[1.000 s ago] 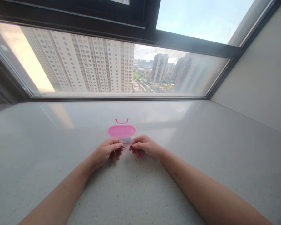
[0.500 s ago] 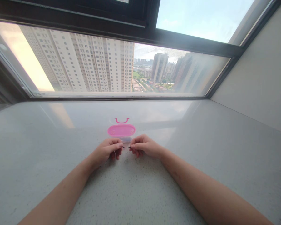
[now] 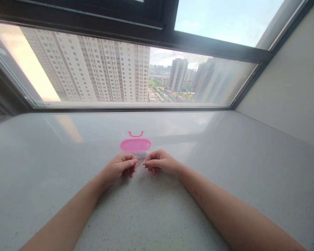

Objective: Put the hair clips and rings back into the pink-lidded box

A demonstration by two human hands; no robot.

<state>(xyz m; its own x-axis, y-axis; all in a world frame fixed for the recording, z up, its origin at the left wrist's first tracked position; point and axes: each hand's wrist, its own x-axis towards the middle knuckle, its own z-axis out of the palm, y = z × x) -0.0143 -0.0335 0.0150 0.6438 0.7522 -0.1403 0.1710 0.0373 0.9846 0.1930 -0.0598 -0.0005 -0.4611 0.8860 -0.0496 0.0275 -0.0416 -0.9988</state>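
Observation:
My left hand [image 3: 122, 166] is closed in a pinch on a thin dark ring [image 3: 137, 164], like a small elastic band, which sticks out past the fingertips. Opposite it, my right hand [image 3: 162, 162] pinches a small dark loop [image 3: 144, 164], seen almost edge-on. A narrow gap separates the two pieces. Just beyond the hands lies a pink oval lid [image 3: 135, 145]. Between it and my fingers, part of a clear container [image 3: 140, 155] shows, its contents too blurred to name. A pink curved handle [image 3: 136, 134] lies behind the lid.
Both forearms rest over a pale speckled countertop [image 3: 151, 216]. A faint round outline [image 3: 141, 180] shows on its surface below my hands. A dark-framed window [image 3: 136, 110] borders the far edge, and a white wall [image 3: 290, 80] rises at the right.
The piece in my left hand has turned from a short dark line into a visible round ring. The loop in my right hand has tilted slightly. Both hands stay nearly in place.

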